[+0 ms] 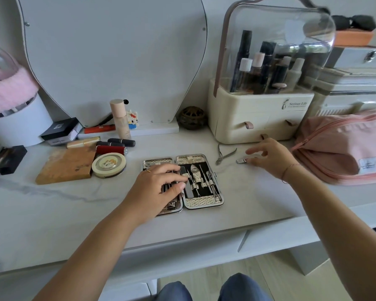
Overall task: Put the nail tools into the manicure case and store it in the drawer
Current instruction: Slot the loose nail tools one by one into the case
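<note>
While right hand [267, 158] touches clipper [241, 161], long axis left-right.

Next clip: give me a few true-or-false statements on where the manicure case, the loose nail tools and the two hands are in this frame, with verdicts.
1. The manicure case lies open on the table. True.
2. The cuticle nipper is stowed in the case. False: it lies on the table, to the right of the case.
3. The left hand rests on the left half of the case. True.
4. The right hand holds the pink pouch. False: it is at the nail clipper on the table, apart from the pouch.
</note>
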Motion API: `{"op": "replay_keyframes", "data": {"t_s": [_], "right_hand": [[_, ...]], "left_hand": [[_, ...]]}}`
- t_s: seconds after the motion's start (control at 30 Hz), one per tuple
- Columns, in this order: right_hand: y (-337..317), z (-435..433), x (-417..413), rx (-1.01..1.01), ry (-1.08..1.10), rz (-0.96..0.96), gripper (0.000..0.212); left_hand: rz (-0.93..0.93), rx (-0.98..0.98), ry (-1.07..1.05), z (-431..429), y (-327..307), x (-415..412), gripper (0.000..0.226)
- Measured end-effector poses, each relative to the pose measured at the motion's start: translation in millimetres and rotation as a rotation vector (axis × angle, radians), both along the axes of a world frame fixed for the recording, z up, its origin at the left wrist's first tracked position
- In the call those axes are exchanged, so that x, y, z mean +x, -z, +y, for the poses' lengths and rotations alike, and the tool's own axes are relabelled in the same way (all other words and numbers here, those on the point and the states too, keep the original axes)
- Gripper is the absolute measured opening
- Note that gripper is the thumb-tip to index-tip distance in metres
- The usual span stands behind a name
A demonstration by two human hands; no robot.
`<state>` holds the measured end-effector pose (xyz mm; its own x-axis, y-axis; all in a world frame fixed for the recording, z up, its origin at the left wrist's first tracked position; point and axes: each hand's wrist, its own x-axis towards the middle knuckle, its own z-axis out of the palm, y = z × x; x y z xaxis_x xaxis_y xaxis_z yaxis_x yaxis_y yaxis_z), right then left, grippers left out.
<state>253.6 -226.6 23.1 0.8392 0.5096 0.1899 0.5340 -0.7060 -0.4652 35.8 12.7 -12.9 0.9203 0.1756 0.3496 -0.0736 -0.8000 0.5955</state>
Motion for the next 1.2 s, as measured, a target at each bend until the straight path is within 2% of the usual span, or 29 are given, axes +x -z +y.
{"op": "replay_keyframes", "data": {"t_s": [0.27,0.4,0.5,0.63,0.7,0.83,1.2], "right_hand": [[3,1,-7,0.007,-0.075,0.007,0.006],[-11,11,-32,0.169,-0.162,0.026,0.007],[-32,32,-62,0.275,-0.287,0.037,0.01],[-45,69,-85,0.234,-0.424,0.016,0.009],[-44,83,-84,0.247,-0.433,0.01,0.01],[-36,93,-68,0.335,-0.38,0.123,0.018],[-11,106,-58,0.42,-0.397,0.227,0.017]], "left_hand": [[0.009,-0.036,0.001,-1,-3,-2,0.038],[0.0,-0.198,-0.019,-2,-19,-4,0.021],[-0.038,-0.269,-0.072,-6,-47,2,0.025],[0.022,-0.46,-0.028,-15,-72,26,0.039],[0.042,-0.532,-0.02,-13,-73,38,0.032],[0.079,-0.655,-0.029,-2,-70,49,0.023],[0.088,-0.837,-0.049,12,-46,48,0.018]]}}
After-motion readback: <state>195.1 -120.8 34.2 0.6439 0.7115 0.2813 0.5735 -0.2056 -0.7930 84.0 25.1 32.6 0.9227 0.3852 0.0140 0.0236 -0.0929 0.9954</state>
